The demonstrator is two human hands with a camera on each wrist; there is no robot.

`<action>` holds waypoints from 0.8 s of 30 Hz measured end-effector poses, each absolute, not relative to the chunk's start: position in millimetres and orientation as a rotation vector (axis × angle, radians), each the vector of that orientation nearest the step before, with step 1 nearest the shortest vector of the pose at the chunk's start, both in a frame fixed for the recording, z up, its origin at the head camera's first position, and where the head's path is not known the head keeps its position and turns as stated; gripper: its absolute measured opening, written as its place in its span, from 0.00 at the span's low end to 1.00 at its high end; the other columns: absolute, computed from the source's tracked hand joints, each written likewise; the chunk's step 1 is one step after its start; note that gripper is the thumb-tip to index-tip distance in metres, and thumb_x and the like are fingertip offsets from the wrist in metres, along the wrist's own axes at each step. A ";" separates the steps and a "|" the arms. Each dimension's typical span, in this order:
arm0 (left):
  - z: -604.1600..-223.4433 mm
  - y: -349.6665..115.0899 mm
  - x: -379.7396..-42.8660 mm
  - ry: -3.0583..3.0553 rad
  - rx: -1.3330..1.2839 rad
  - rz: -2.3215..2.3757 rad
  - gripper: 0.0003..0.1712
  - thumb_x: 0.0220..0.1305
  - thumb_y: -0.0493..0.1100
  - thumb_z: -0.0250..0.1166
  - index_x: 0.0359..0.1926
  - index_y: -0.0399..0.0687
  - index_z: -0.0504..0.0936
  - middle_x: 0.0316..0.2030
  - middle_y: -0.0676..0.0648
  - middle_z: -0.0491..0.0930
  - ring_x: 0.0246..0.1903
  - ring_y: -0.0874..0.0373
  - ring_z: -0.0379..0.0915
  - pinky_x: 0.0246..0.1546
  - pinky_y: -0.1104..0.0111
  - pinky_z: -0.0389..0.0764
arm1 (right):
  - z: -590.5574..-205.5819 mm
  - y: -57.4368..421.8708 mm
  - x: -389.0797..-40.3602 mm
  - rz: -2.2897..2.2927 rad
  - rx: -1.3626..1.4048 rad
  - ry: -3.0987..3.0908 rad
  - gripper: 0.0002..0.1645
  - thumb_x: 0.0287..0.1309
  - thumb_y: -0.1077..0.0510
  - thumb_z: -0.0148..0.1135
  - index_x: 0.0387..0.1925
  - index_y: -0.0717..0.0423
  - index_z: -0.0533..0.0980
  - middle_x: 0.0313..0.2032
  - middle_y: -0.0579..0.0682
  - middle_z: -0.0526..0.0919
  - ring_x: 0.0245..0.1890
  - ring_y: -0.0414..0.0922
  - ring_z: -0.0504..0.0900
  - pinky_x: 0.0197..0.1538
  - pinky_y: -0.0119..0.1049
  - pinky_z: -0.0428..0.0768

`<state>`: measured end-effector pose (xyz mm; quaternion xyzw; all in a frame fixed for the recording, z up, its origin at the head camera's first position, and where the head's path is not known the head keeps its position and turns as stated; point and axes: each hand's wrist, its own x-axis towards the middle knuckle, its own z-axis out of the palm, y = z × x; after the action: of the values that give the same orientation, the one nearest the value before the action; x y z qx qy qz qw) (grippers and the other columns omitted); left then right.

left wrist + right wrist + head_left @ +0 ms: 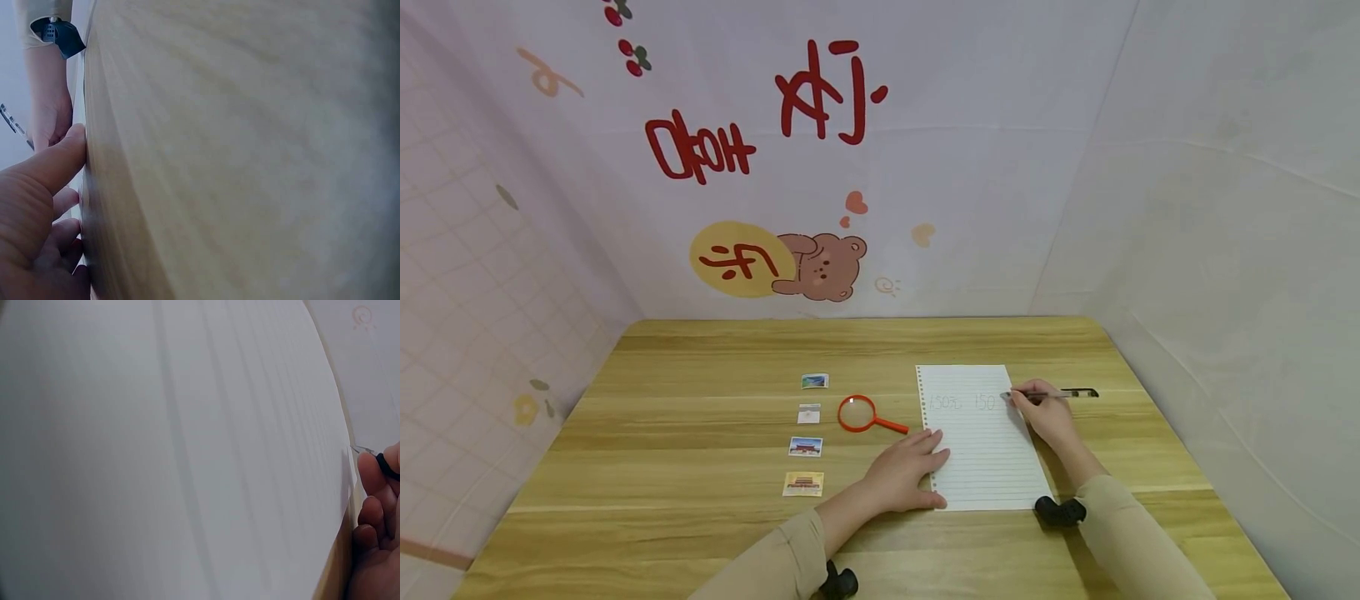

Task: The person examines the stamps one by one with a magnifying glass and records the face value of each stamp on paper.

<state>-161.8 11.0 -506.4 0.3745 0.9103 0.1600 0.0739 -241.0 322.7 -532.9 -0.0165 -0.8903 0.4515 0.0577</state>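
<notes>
A lined sheet of paper with punched holes down its left edge lies on the table. Faint handwriting, including "150", runs across its upper part. My right hand grips a black-and-clear pen, its tip at the paper just past the second "150". In the right wrist view the pen sits between thumb and fingers beside the page. My left hand rests with fingers spread on the sheet's lower left edge; in the left wrist view its thumb presses at the surface.
Left of the paper lies a red magnifying glass, its handle toward my left hand. Farther left, several small picture cards form a column. A printed cloth wall borders the table at the back.
</notes>
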 end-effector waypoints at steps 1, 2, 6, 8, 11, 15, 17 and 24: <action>-506.2 11.0 -161.8 2.733 1.122 0.480 0.43 0.58 0.61 0.70 0.71 0.51 0.70 0.74 0.47 0.58 0.74 0.54 0.50 0.70 0.61 0.59 | -532.6 322.4 -240.9 1.363 -0.051 -2.704 0.14 0.67 0.51 0.62 0.42 0.58 0.81 0.34 0.52 0.87 0.33 0.46 0.81 0.29 0.34 0.74; -506.3 11.1 -161.8 2.733 1.121 0.481 0.43 0.59 0.61 0.70 0.71 0.51 0.70 0.74 0.47 0.58 0.74 0.54 0.50 0.70 0.61 0.59 | -532.2 322.0 -240.9 1.353 -0.050 -2.710 0.14 0.67 0.51 0.62 0.42 0.58 0.81 0.34 0.52 0.87 0.33 0.46 0.81 0.29 0.34 0.74; -505.5 11.3 -161.7 2.740 1.122 0.476 0.43 0.58 0.61 0.70 0.71 0.51 0.70 0.74 0.47 0.59 0.73 0.54 0.50 0.70 0.61 0.59 | -531.4 321.0 -241.1 1.323 -0.047 -2.723 0.13 0.67 0.51 0.62 0.42 0.58 0.81 0.34 0.52 0.87 0.33 0.46 0.80 0.29 0.34 0.74; -505.3 11.5 -161.7 2.743 1.123 0.472 0.43 0.58 0.61 0.70 0.71 0.51 0.70 0.74 0.47 0.59 0.73 0.54 0.50 0.70 0.62 0.59 | -531.3 320.6 -241.0 1.318 -0.045 -2.722 0.12 0.67 0.52 0.62 0.42 0.57 0.81 0.34 0.51 0.86 0.33 0.46 0.80 0.29 0.34 0.74; -505.5 11.8 -161.9 2.741 1.118 0.471 0.43 0.58 0.61 0.70 0.71 0.52 0.70 0.74 0.47 0.59 0.74 0.54 0.50 0.70 0.62 0.58 | -531.2 320.2 -240.6 1.310 -0.024 -2.717 0.11 0.66 0.53 0.63 0.40 0.57 0.82 0.33 0.50 0.86 0.32 0.45 0.80 0.29 0.34 0.75; -505.5 11.8 -162.2 2.739 1.115 0.479 0.43 0.58 0.61 0.70 0.71 0.51 0.70 0.74 0.47 0.59 0.74 0.54 0.50 0.70 0.61 0.58 | -531.8 319.8 -240.4 1.352 0.027 -2.694 0.10 0.65 0.55 0.64 0.38 0.59 0.82 0.32 0.51 0.86 0.31 0.45 0.81 0.29 0.33 0.75; -505.5 11.7 -162.3 2.738 1.115 0.482 0.43 0.58 0.61 0.70 0.71 0.51 0.71 0.74 0.47 0.59 0.74 0.54 0.50 0.70 0.61 0.58 | -532.2 320.3 -240.3 1.398 0.025 -2.669 0.10 0.66 0.55 0.64 0.39 0.60 0.82 0.32 0.52 0.87 0.30 0.44 0.81 0.27 0.33 0.74; -504.9 11.2 -161.2 2.731 1.111 0.491 0.43 0.58 0.61 0.70 0.71 0.51 0.70 0.74 0.47 0.59 0.74 0.54 0.50 0.70 0.61 0.58 | -532.4 322.3 -238.9 1.352 -0.022 -2.675 0.09 0.65 0.56 0.63 0.40 0.59 0.81 0.34 0.54 0.85 0.31 0.46 0.79 0.28 0.33 0.76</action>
<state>-161.2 11.2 -504.9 0.3705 0.9110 0.1640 0.0764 -238.9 322.3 -532.4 -0.0073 -0.8902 0.4498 0.0721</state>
